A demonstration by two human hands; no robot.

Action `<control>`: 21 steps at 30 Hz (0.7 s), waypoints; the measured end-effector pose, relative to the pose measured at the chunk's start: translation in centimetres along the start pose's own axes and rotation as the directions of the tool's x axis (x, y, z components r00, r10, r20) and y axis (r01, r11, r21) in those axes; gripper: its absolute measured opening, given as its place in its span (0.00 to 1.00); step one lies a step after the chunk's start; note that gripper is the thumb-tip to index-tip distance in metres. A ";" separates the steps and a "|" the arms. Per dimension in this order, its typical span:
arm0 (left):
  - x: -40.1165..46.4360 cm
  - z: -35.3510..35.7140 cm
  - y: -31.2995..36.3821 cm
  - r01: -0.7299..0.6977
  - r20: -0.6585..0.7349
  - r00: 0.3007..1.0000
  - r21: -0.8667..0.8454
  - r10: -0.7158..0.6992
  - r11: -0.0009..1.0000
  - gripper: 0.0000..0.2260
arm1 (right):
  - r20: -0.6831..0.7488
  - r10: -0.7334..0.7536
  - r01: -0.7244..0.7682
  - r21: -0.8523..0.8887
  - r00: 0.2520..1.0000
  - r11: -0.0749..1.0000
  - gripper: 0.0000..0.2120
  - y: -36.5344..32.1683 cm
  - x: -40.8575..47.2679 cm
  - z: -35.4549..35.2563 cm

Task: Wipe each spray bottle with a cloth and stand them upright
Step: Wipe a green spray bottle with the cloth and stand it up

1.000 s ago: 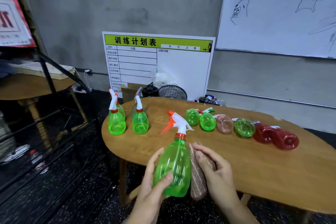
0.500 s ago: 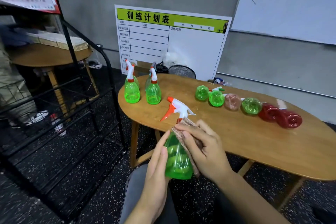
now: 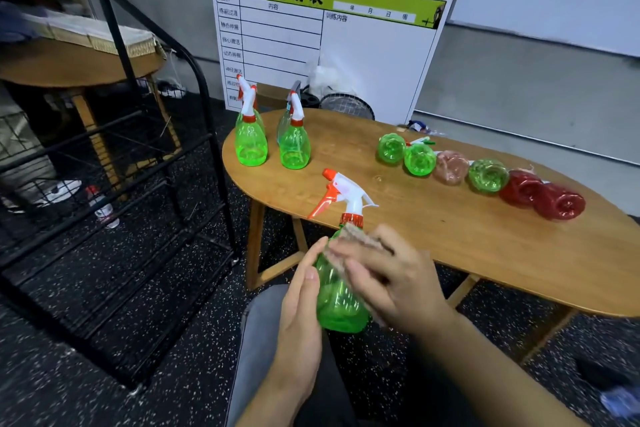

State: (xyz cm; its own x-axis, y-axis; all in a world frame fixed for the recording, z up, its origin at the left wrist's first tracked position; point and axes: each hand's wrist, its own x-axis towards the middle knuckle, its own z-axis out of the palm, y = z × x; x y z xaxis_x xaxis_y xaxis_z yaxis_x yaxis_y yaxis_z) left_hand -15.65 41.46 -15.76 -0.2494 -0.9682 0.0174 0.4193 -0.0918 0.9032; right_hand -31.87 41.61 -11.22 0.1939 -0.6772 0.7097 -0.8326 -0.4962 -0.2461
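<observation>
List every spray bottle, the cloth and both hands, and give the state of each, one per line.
Held green bottle: upright, off the table, nozzle on.
Cloth: pressed against the held bottle's shoulder.
Left hand: holds the bottle's side.
Right hand: presses the cloth to the bottle.
Standing green bottles: upright at the table's far left, at least two, more partly hidden behind.
Lying bottles: six on their sides in a row: three green, one pinkish, two red.
</observation>
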 end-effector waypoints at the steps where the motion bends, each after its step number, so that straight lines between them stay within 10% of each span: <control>1: 0.0 -0.1 0.0 0.000 0.004 1.000 0.016 0.000 1.000 0.18 | -0.025 0.100 -0.099 0.048 0.995 0.994 0.15 0.3 0.6 0.1; 6: 0.2 -0.5 -0.4 0.009 0.022 1.000 -0.004 -0.009 1.000 0.20 | -0.039 0.185 -0.180 0.106 0.982 0.978 0.14 -0.4 0.5 0.9; 14: 0.7 -0.6 -0.4 0.015 0.068 0.998 0.000 -0.015 1.000 0.20 | 0.154 -0.292 0.303 -0.057 0.944 0.951 0.13 -2.1 -2.2 0.0; 21: 0.7 -0.7 0.1 -0.021 0.061 0.998 0.043 0.018 0.999 0.19 | -0.089 0.170 -0.172 -0.013 0.981 0.985 0.14 0.1 1.6 0.3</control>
State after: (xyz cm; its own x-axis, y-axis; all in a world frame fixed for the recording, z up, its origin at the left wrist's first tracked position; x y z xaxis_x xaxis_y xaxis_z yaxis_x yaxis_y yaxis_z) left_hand -15.15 40.65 -15.95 -0.2948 -0.9537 0.0600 0.3868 -0.0617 0.9201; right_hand -31.44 40.29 -10.32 0.0027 -0.7007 0.7135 -0.8600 -0.3657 -0.3559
